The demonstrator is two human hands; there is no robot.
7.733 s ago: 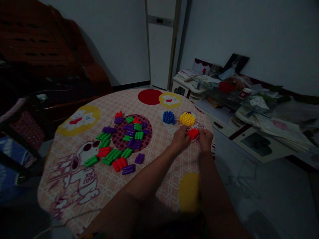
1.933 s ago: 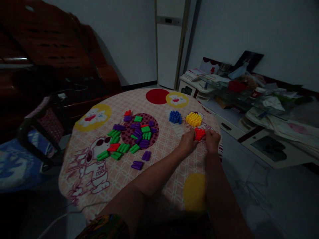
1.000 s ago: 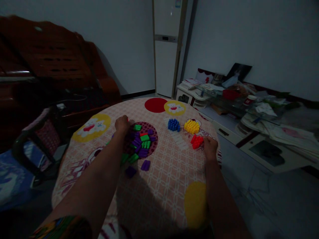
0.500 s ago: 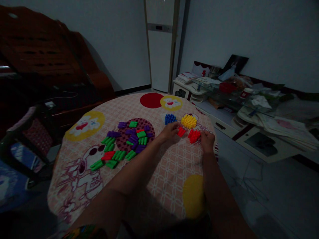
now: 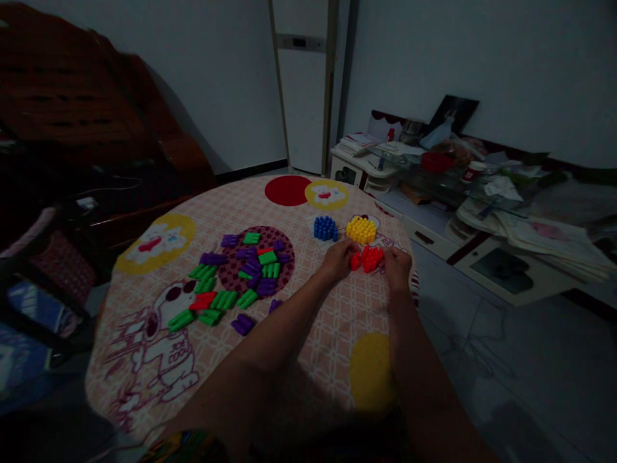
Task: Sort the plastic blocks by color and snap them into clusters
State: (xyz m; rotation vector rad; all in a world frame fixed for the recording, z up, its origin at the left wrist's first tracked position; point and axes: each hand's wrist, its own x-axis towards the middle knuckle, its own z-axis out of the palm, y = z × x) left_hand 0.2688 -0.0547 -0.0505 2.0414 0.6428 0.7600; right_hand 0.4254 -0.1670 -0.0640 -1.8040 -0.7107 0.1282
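Observation:
My left hand [image 5: 339, 258] is closed on a small red plastic toy block [image 5: 355, 261]. To its right, my right hand [image 5: 398, 266] grips the edge of a cluster of red toy blocks [image 5: 372, 258]. The single block is up against the cluster's left side or very near it; whether they touch I cannot tell. Just behind the hands stand a blue cluster of blocks [image 5: 325, 229] and a yellow cluster [image 5: 361, 229]. Loose purple blocks [image 5: 243, 324], green blocks [image 5: 226, 299] and a few red ones [image 5: 203, 301] lie scattered left of my left forearm.
A patterned cloth [image 5: 308, 360] covers the rounded table. Beyond its right edge is a low cabinet [image 5: 424, 239] piled with papers and bags. A wooden bench [image 5: 87, 122] and a chair [image 5: 58, 263] stand at the left, a tall white appliance [image 5: 303, 103] at the back.
My left hand has moved right, bringing its red block up close to the red cluster in my right hand. More purple blocks show beside my left forearm. The view has shifted slightly.

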